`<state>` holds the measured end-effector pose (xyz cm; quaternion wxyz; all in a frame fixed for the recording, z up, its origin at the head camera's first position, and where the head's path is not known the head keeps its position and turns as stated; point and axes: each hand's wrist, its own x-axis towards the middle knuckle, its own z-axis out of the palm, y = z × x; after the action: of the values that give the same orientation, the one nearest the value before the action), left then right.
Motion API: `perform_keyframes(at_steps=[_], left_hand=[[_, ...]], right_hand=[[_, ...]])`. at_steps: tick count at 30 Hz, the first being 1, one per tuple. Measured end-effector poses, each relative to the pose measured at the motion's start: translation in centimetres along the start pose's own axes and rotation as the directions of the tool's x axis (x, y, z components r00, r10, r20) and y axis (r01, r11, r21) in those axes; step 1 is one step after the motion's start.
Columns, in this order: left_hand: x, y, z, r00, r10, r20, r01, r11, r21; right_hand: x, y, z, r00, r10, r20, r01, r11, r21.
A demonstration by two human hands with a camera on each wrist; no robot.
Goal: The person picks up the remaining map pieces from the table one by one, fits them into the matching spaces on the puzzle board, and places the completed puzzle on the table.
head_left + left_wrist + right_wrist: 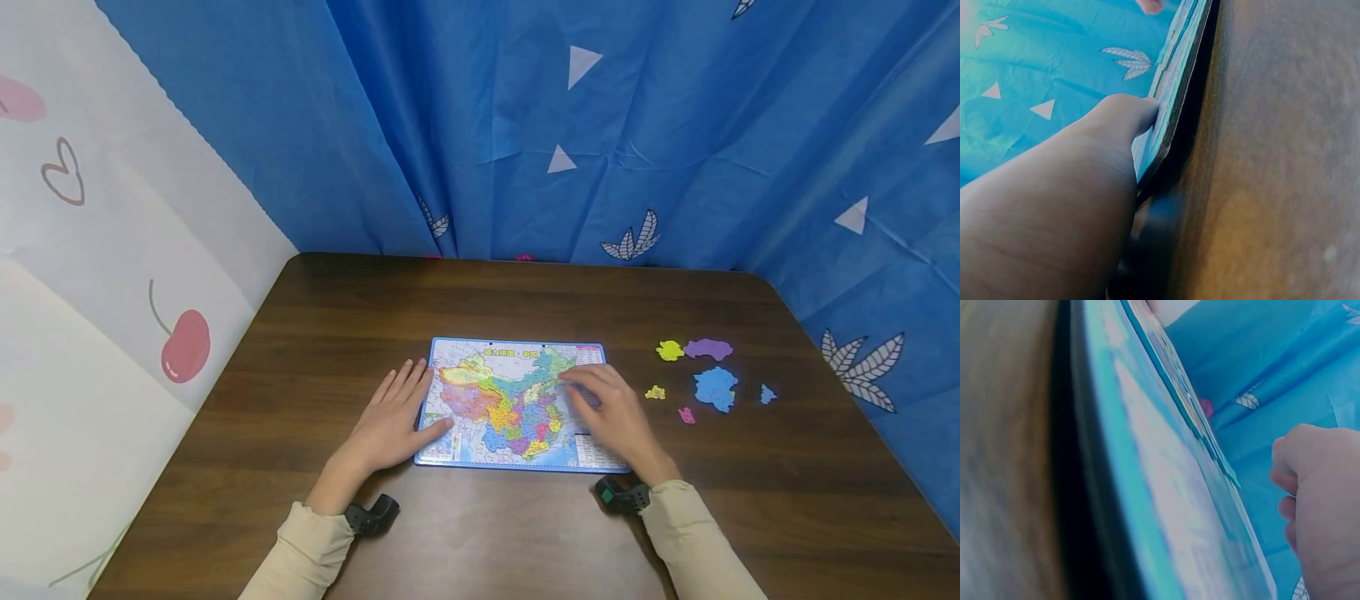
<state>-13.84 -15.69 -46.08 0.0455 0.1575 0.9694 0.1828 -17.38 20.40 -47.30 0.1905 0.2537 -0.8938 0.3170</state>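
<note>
The map board [517,367] lay on the bench [375,308] in the lower middle of the head view, and steadying it was the left grip's job. That left grip [390,425] was spread with straight fingers along the board's left edge, its thumb resting on the board's face near the lower left corner; it clasped nothing. This was a sound brace, best kept light and flat, since a heavy thumb could have slid the board or disturbed the laid pieces [498,417].

The right grip [618,417] hung over the board's right part with fingers bent, the fingertips near the upper right of the coloured map. No piece showed between them, and whether they pinched one could not be told. The work there was probably seating or nudging a piece. Done well, it called for fingertips straight above the spot, the outline turned to match its neighbours before any pressure, then a push straight down rather than sideways.

In the right wrist view the layer of pieces stood up from the printed face, so a last check for lifted edges seemed worthwhile.

Six loose pieces lay right of the board: a yellow piece [670,350] beside a purple piece [708,349], a large blue piece [716,389] below them, a small yellow piece [656,392], a magenta piece [687,415] and, farthest right, a small blue piece [768,394].
</note>
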Motion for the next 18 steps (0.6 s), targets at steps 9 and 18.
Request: perform_keyframes(at_steps=[9, 18], left_hand=[[-0.05, -0.01, 0.02, 1.000, -0.003, -0.003, 0.003, 1.000, 0.011], [-0.13, 0.18, -0.08, 1.000, 0.000, -0.005, 0.000, 1.000, 0.020]], right_hand=[[-0.03, 0.50, -0.63, 0.999, 0.032, 0.006, -0.032, 0.999, -0.026], [-0.27, 0.99, -0.94, 0.998, 0.057, -0.021, -0.058, 0.998, -0.027]])
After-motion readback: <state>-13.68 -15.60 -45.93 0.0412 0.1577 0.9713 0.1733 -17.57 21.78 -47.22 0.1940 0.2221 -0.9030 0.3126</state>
